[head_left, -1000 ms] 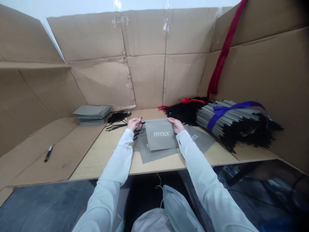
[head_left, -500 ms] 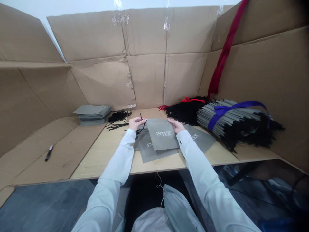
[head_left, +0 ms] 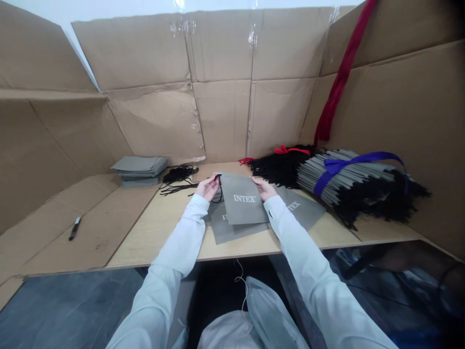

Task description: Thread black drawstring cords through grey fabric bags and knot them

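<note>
A grey pouch printed INTEX (head_left: 245,211) is held up between my hands above the table. My right hand (head_left: 266,189) grips its upper right corner. At the upper left corner, my left hand (head_left: 208,187) pinches a black cord (head_left: 220,186), whose loop hangs down beside the pouch edge. Underneath lie more grey pouches, one below (head_left: 236,234) and one fanned to the right (head_left: 308,208), both partly covered.
A stack of grey pouches (head_left: 140,167) and loose black cords (head_left: 179,174) lie at the back left. At right sit a pouch bundle with purple ribbon (head_left: 336,167) and a black cord bundle (head_left: 269,167). A marker (head_left: 74,228) lies left. Cardboard walls (head_left: 221,111) surround the table.
My left hand has turned and drawn the black cord in against the pouch's corner; its free end no longer sticks up. The pouch has risen slightly.
</note>
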`<state>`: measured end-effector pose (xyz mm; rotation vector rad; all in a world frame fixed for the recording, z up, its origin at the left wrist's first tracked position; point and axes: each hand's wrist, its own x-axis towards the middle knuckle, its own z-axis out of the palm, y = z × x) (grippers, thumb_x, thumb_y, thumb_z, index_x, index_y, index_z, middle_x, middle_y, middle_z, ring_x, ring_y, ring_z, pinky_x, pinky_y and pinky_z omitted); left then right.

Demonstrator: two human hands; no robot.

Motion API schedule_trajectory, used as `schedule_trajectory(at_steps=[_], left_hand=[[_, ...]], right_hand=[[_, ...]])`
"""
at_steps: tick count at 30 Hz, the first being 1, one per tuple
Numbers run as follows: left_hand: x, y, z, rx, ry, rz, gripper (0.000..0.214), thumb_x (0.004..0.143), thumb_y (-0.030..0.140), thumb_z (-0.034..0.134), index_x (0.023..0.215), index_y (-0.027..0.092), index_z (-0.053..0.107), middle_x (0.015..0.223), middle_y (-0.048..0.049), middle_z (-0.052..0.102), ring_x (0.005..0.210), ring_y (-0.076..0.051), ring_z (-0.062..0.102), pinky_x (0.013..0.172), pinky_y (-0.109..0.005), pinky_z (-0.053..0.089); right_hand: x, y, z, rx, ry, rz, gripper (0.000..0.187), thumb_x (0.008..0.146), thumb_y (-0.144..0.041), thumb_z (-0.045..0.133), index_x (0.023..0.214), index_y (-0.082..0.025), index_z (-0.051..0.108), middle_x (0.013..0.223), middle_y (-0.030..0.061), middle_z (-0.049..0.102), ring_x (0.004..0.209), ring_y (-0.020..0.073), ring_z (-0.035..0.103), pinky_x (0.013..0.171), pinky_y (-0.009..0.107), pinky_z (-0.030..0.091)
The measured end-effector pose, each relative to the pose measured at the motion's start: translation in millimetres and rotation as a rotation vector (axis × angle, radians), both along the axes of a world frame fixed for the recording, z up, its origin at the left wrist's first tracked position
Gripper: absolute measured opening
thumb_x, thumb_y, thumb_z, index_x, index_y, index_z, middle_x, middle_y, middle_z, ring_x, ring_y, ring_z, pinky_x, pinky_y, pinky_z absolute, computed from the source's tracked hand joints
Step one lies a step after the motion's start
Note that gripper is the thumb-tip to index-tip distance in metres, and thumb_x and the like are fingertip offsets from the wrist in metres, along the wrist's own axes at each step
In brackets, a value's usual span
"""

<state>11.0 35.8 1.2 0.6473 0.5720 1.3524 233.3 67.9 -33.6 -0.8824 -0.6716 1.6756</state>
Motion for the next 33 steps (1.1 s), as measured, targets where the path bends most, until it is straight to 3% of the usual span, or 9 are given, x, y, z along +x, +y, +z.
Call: schedule_trajectory(at_steps=[5,9,25,33], left_hand=[[-15,1,3.4,0.159,0.227,0.009,0.021,0.06,0.002,0.053,0.079,0.008,0.06,0.075,-0.0076,0.063,0.07,-0.01,0.058,0.074,-0.02,0.045],[-18,2,3.5,0.219,0.337,0.087,0.016,0.057,0.007,0.06,0.074,0.007,0.06,0.071,-0.0072,0.063,0.069,-0.011,0.059,0.077,-0.024,0.044],[-36,12,1.3,0.133,0.376,0.251,0.019,0.053,0.004,0.064,0.072,0.006,0.06,0.066,-0.0072,0.061,0.066,-0.012,0.059,0.076,-0.026,0.046],[-35,12,2.6,0.045,0.377,0.272,0.018,0.055,0.021,0.065,0.066,0.007,0.059,0.068,-0.0083,0.061,0.066,-0.015,0.059,0.072,-0.03,0.048]], right_hand=[[3,2,0.9,0.045,0.035,-0.044,0.008,0.071,-0.018,0.05,0.072,-0.016,0.058,0.064,0.0005,0.063,0.067,0.0133,0.059,0.072,0.028,0.046],[4,3,-1.2,0.057,0.027,-0.059,0.007,0.07,-0.017,0.051,0.072,-0.016,0.058,0.063,0.0005,0.063,0.064,0.0129,0.059,0.07,0.028,0.046],[13,4,1.3,0.182,0.007,-0.235,0.012,0.058,-0.011,0.061,0.068,-0.016,0.056,0.066,-0.0012,0.062,0.062,0.0095,0.057,0.066,0.023,0.047],[14,4,0.7,0.181,-0.014,-0.247,0.014,0.055,-0.011,0.063,0.066,-0.016,0.055,0.066,-0.0004,0.062,0.063,0.0102,0.057,0.066,0.023,0.048]])
